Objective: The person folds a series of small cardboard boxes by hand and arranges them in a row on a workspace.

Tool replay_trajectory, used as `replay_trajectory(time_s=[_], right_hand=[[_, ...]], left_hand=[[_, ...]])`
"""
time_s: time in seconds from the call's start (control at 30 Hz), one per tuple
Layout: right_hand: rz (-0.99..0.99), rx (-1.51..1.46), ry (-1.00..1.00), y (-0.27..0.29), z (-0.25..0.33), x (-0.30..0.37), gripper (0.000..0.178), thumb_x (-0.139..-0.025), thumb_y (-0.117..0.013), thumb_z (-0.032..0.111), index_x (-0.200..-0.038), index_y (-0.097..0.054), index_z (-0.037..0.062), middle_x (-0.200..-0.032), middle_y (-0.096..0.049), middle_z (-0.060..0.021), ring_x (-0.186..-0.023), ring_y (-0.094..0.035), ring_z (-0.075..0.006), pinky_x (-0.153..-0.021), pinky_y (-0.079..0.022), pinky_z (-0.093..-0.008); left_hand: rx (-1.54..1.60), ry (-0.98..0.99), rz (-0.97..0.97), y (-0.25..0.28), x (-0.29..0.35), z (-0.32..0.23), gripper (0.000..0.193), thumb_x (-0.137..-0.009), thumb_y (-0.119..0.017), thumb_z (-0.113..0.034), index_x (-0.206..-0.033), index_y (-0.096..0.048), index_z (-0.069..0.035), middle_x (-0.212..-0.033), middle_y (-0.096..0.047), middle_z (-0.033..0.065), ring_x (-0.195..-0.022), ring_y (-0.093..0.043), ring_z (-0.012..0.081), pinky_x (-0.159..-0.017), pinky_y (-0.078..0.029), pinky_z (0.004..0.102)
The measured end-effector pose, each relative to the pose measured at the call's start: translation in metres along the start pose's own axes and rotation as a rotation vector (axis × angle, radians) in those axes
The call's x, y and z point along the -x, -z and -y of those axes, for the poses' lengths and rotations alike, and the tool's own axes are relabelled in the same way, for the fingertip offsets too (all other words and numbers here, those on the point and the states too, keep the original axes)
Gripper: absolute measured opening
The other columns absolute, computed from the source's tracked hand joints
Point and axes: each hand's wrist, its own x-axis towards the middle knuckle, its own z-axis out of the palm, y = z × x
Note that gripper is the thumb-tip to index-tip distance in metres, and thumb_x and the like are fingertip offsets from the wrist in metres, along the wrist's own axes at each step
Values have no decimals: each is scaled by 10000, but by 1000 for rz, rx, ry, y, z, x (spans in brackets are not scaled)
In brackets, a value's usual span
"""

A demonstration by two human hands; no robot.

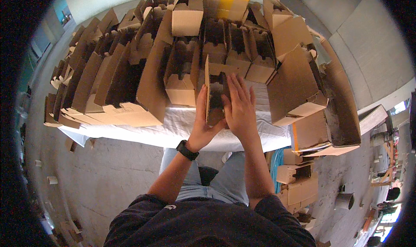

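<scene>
At the far left, narrow brown cardboard boxes (125, 112) stand packed side by side, open-topped, on the white cloth (175, 136) covering the table in front of me. Just right of them is another slim box (182, 91), a little apart from my work.

My left forearm slants up and inward from a bent elbow, a dark watch (187, 150) around the wrist. My left hand (203, 128) grasps the near left corner of a small open box (217, 91): fingers straight along its outer left wall, thumb stretched across the near end toward my other hand. That small box sits right in front of me, between my two palms, over the middle of the cloth's near part; whether its base touches the cloth I cannot tell.

My right forearm rises more steeply, tipping slightly left. My right hand (239, 110) lies against the box's right side, fingers long and nearly straight, pointing away from me, thumb reaching over toward the opening. I cannot tell whether it grips or only presses.

To the right, beyond a bare stretch of cloth, a bigger box (294, 86) leans beside a large open carton (312, 132).
</scene>
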Motion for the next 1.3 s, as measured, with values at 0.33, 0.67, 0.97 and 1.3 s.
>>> replay_trajectory(time_s=[0.33, 0.67, 0.97, 1.3], right_hand=[[-17, -3, -12, -2, 0, 2, 483, -952, -464, 269, -1388, -401, 70, -1446, -393, -121, -1368, -310, -318, -1090, -210, -540], [-27, -163, -4, -7, -11, -5, 429, -958, -465, 253, -1320, -466, 22, -1396, -439, -164, -1316, -373, -361, -1057, -337, -465], [-66, -232, 16, -4, -3, -4, 389, -930, -456, 72, -1312, -459, -3, -1371, -449, -187, -1319, -357, -389, -1064, -335, -440], [-96, -247, 50, -11, -9, -1, 361, -945, -443, 69, -1299, -462, -1, -1363, -449, -193, -1320, -363, -377, -1056, -348, -431]], left_hand=[[-145, -53, 2, 3, 0, 0, 1043, -706, -692, 26, -1501, -26, -81, -1527, -171, 101, -1371, -259, 242, -1128, -238, 377], [-246, -163, 208, 30, -16, -33, 717, -939, -508, -281, -1483, -124, -16, -1558, -78, 149, -1438, -112, 262, -1154, -108, 354], [-251, -50, 99, 23, -33, -18, 594, -961, -472, -137, -1484, -201, -70, -1557, -85, 125, -1440, -90, 245, -1148, -123, 359], [-353, -58, 82, 22, -30, -1, 737, -855, -551, -16, -1489, -179, -72, -1547, -59, 164, -1440, -54, 287, -1141, -137, 363]])
